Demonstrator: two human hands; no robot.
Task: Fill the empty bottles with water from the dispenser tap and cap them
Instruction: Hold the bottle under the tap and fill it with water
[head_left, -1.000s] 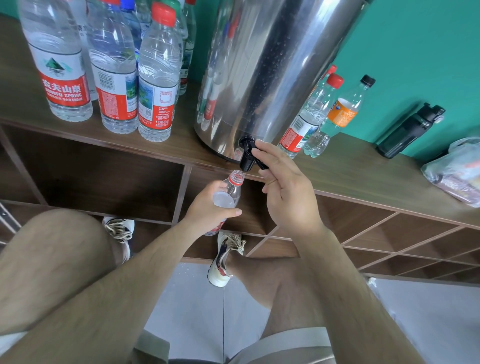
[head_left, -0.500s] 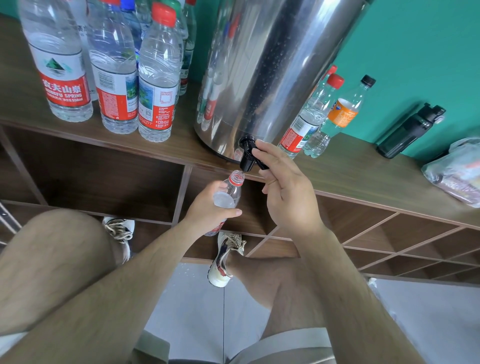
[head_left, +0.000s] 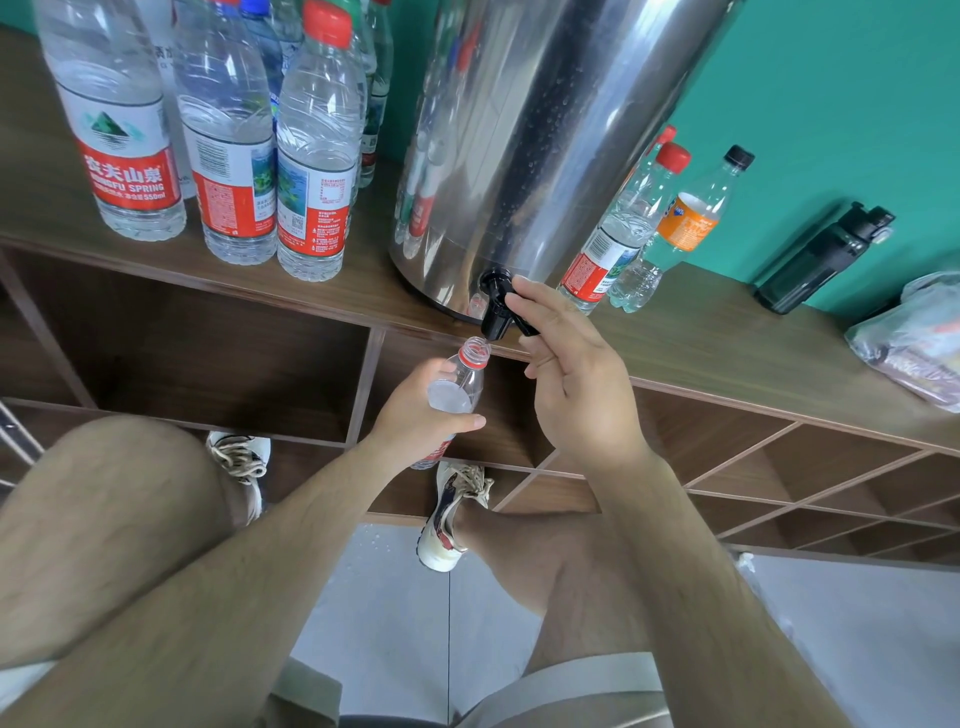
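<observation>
Sensibly, the dispenser (head_left: 545, 130) stands at the front edge of the worktop (head_left: 701, 332), so its black tap (head_left: 496, 312) overhangs open space. The left hand (head_left: 415, 415) grips the uncapped bottle (head_left: 465, 379) round its shoulder, tilted, with the mouth just beneath the spout to catch the flow. The right hand (head_left: 576, 384), wrist raised, pinches the tap's lever, forefinger stretched over it and the other fingers bent below. Whether water runs cannot be told.

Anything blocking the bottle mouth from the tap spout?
Nothing visible. The uncapped bottle sits mouth-up just below the tap, held by the left hand; the right hand holds the tap lever, off to one side.
</observation>
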